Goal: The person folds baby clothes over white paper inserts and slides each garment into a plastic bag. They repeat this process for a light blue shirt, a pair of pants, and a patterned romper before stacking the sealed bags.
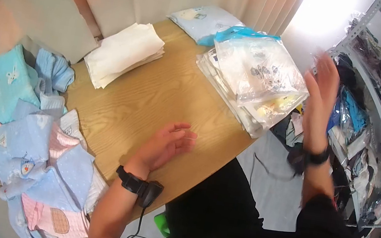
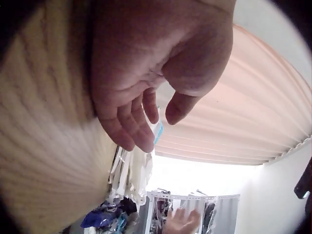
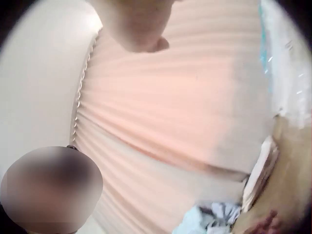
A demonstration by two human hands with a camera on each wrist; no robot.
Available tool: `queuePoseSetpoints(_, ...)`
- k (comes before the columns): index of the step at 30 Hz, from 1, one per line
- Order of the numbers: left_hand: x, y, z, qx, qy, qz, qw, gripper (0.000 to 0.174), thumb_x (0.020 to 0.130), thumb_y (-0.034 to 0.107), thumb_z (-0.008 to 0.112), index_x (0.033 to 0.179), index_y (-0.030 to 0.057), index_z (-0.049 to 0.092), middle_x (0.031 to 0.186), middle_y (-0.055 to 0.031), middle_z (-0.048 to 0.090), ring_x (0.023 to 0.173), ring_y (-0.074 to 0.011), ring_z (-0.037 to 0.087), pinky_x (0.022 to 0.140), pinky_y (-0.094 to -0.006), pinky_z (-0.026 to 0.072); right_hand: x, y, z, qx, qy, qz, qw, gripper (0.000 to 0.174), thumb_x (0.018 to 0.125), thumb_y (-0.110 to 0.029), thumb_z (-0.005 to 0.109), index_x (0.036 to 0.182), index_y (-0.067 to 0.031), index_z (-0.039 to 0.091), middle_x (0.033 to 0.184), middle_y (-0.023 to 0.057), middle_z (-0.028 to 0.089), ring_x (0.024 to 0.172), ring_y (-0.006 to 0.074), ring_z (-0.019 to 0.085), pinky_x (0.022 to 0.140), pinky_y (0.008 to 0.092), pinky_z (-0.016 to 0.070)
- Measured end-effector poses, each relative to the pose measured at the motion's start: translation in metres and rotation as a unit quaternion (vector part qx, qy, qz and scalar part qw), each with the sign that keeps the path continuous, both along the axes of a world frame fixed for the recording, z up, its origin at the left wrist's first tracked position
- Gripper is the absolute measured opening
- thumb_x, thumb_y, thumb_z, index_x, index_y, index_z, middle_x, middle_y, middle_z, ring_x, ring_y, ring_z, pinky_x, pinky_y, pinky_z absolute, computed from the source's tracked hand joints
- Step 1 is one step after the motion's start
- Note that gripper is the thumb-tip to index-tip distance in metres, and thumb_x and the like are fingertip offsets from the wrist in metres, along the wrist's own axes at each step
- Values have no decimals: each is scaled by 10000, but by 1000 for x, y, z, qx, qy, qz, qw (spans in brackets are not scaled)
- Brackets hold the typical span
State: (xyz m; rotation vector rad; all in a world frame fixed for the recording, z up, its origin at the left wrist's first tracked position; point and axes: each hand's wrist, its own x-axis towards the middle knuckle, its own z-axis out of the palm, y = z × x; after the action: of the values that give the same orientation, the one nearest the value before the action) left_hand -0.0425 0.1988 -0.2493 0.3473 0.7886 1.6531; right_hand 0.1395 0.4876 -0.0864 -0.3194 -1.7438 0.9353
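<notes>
Presumably for easy reach, my table (image 1: 121, 107) bears clothes (image 1: 45, 160) along its left, bagged packs (image 1: 264, 76) at its right, a white stack (image 1: 125, 54) between; my right hand (image 1: 321, 101) hovers beside the packs, fingers extended; my left hand (image 1: 168, 145), loosely curled, holds nothing.

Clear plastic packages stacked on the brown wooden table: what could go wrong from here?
The stack of clear plastic packages lies at the edge of the brown wooden table, so it might slide off. The person's right hand, raised beside it, could knock it. Glossy wrapping could also let layers slip.
</notes>
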Motion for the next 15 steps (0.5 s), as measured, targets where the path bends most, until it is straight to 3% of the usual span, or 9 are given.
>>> queuePoseSetpoints(2,1,-1,0,-1,-1,4,1000,373,1007,176,594,1345,55,495,1210,-138,652,1077,-237,654,972,-392,514,49,-1,-48,-108,111,-104,982,607,946,-35,592,1498,-10,341,1565,175,358,1476,301,314,1202,423,271)
queuePoseSetpoints(3,1,0,1,-3,0,8,1000,371,1006,175,594,1343,54,497,1210,-139,651,1078,-239,654,972,-395,514,62,5,-74,-182,140,-140,963,578,975,-104,585,1497,-26,349,1537,156,394,1447,291,351,1189,416,289)
queuePoseSetpoints(6,6,-3,1,-19,-2,12,1000,364,1005,172,595,1338,55,504,1211,-141,650,1080,-246,653,973,-402,514,93,43,-142,-455,191,33,869,573,990,-234,590,1489,-56,372,1494,132,433,1384,279,412,1161,404,321)
queuePoseSetpoints(9,7,0,1,-22,-1,17,1000,361,1004,172,596,1335,57,508,1210,-147,647,1080,-253,653,972,-408,513,62,30,-120,-550,140,139,811,596,983,-348,590,1472,-67,397,1457,108,459,1323,260,459,1131,386,346)
queuePoseSetpoints(15,8,-3,7,-36,9,31,999,366,998,170,608,1330,52,511,1206,-158,644,1082,-258,653,966,-412,517,10,25,-126,-530,144,92,831,614,986,-349,575,1450,15,405,1430,124,498,1331,277,473,1142,409,362)
